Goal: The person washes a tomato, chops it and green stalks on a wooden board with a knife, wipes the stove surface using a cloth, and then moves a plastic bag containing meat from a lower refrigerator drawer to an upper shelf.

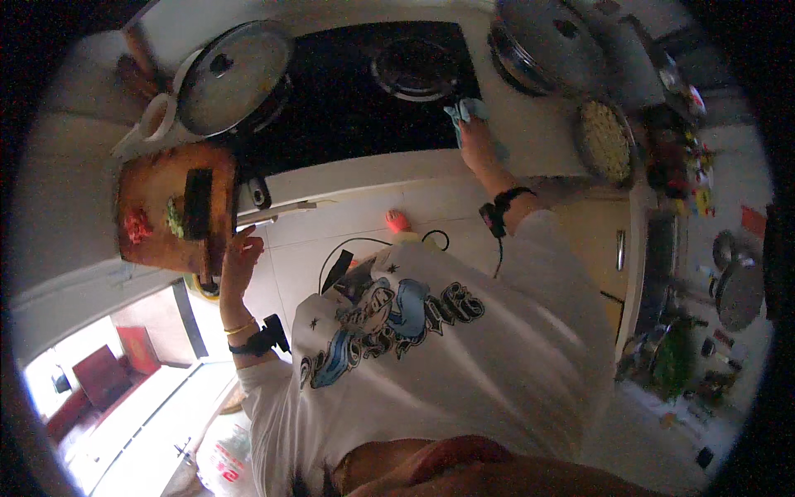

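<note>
My right hand (477, 140) grips a pale blue-green cloth (461, 113) against the right edge of a black glass cooktop (348, 93), just below a round burner (417, 68). At the near edge of a wooden cutting board (140, 180), my left hand (245, 248) has its fingers apart, with nothing seen in them. On that board lie a dark-bladed cleaver (198, 204), chopped green pieces (175, 218) and a small heap of red pieces (137, 225).
A glass-lidded pan (239, 77) sits on the cooktop's left side. Right of the cooktop stand another lidded pan (559, 53) and a bowl of pale food (604, 141). A white cup-like container (155, 117) is behind the board. Cupboards (596, 230) flank the right.
</note>
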Motion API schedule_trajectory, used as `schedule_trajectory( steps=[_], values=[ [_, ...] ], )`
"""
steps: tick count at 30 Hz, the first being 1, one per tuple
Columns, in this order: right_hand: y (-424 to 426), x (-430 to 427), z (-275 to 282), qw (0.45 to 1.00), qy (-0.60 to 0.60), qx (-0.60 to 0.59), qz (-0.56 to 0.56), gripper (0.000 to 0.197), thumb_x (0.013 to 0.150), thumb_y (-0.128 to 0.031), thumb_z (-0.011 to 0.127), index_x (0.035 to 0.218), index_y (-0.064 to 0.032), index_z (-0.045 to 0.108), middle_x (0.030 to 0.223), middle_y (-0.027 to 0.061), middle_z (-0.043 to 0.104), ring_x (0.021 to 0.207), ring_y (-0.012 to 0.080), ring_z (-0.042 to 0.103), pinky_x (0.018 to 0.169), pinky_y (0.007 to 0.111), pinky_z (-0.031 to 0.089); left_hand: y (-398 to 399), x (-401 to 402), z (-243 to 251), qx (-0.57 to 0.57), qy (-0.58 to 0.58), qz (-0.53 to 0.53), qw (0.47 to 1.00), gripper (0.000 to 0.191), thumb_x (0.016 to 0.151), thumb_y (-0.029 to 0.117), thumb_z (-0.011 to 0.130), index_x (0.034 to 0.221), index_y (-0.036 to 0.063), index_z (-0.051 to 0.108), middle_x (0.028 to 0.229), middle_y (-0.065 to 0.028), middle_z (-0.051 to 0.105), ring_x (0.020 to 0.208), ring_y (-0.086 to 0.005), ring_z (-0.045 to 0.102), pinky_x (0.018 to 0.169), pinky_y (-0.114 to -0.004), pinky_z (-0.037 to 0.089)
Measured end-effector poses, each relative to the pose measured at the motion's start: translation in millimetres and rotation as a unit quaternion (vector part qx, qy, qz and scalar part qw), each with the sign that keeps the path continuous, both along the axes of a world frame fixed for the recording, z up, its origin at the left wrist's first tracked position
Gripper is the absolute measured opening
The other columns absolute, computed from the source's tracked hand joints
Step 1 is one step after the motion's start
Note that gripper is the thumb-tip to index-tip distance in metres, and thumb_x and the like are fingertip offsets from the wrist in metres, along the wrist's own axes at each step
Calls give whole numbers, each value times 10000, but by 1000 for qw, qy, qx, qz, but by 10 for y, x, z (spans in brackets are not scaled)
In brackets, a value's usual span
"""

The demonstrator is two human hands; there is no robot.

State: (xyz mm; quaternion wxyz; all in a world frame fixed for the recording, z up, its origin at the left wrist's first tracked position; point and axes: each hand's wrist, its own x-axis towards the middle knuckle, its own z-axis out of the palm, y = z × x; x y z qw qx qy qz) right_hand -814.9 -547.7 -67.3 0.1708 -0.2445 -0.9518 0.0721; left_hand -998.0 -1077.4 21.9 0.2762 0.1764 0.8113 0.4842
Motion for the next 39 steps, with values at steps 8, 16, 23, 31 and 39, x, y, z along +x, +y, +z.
schedule_trajectory(
  steps=[8, 16, 23, 31, 39],
  values=[
    [-894, -752, 167, 958, -54, -95, 266, 421, 908, -329, 453, 1184, -16, 504, 1150, 201, 532, 1070, 349, 489, 917, 443, 381, 46, 129, 193, -8, -54, 96, 994, 323, 866, 129, 557, 1182, 75, 516, 839, -30, 620, 721, -93, 559, 587, -225, 435],
    [-785, -2461, -237, 946, -83, -201, 239, 533, 920, -452, 343, 1066, 10, 565, 994, 204, 593, 908, 361, 546, 777, 439, 425, -45, 327, 260, -74, 0, 142, 987, 340, 869, 139, 534, 1202, 75, 500, 853, -21, 618, 722, -98, 560, 595, -223, 434],
    [-685, -3453, -528, 972, -111, -164, 123, 562, 894, -513, 281, 1106, -55, 529, 1148, 163, 519, 1087, 354, 464, 968, 430, 324, -498, 670, 150, -83, -35, 246, 965, 360, 855, 118, 553, 1210, 92, 492, 883, -20, 621, 764, -94, 586, 599, -219, 447],
    [-943, -3444, 210, 897, -376, -137, 187, 613, 896, -427, 360, 1389, -79, 258, 1453, 153, 187, 1323, 330, 213, 1076, 438, 219, -844, 923, 101, -72, -43, 269, 959, 437, 845, 90, 515, 1276, 106, 443, 977, -34, 622, 788, -99, 581, 606, -198, 442],
    [-1718, -2555, 461, 897, -363, 61, 245, 356, 877, -306, 425, 995, -34, 621, 943, 136, 622, 940, 285, 565, 1061, 511, 148, -758, 644, 169, -29, -24, 240, 970, 399, 863, 49, 540, 1248, 60, 437, 883, -26, 585, 747, -76, 535, 642, -188, 423]
  ],
)
